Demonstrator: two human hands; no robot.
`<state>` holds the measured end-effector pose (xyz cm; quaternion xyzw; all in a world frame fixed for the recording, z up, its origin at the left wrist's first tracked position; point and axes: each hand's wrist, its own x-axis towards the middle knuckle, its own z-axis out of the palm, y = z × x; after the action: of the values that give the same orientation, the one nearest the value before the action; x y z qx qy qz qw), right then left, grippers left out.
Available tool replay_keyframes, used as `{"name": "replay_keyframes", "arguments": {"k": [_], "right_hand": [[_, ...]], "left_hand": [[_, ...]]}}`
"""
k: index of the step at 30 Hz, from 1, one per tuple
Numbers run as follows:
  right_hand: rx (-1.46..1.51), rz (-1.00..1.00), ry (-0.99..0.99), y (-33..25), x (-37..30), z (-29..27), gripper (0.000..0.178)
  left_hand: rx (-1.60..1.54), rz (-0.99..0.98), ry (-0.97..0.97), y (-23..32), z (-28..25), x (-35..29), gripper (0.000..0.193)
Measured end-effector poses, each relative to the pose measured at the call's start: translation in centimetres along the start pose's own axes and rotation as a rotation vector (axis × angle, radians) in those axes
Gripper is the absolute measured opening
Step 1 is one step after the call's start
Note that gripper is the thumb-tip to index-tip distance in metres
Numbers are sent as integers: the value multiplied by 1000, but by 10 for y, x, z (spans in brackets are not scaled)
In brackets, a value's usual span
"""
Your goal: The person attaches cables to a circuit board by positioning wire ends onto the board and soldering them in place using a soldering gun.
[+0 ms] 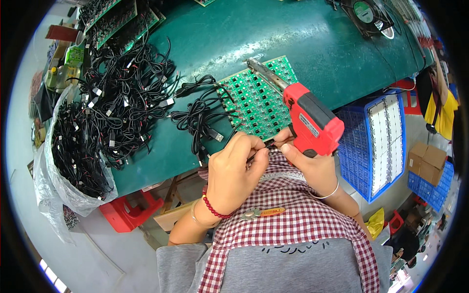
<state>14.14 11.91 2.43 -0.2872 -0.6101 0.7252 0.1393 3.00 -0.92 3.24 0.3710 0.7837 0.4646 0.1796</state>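
A red and black soldering gun (315, 122) sits in my right hand (312, 168), its metal tip slanting up and left over a green circuit board panel (254, 110). The right thumb and forefinger also pinch together near the panel's front edge. Close beside them, my left hand (237, 163) is closed on the thin end of a black USB cable (251, 157), mostly hidden by the fingers. Several black cables (198, 119) lie along the panel's left edge, some with reddish wire ends touching the board.
A large heap of black USB cables (127, 97) covers the table's left, partly in a clear plastic bag (73, 180). Stacked circuit boards (117, 24) stand behind it. A fan (366, 14) sits at the far right. Beside the green table (205, 53) are a blue crate (354, 146) and a red stool (127, 212).
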Motion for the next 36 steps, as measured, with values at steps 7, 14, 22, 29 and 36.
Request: {"name": "replay_keyframes", "arguments": {"k": [7,14,22,29,36], "right_hand": [[123,144,-34,0,6,2,11],[118,163,-40,0,7,2,10],[211,136,-9,-3,3,8,11],[-142,-35,-26,-1,-2,10,14],[-3,1,-15,-2,0,14,11]], "left_hand": [[-60,-46,-36,0,1,-3,11],[-29,-17,-52,-3,2,-3,11],[207,154,71,-1,7,-4,16],[245,221,139,-6,17,-7,18],[25,127,241,-3,24,-11,16]]}}
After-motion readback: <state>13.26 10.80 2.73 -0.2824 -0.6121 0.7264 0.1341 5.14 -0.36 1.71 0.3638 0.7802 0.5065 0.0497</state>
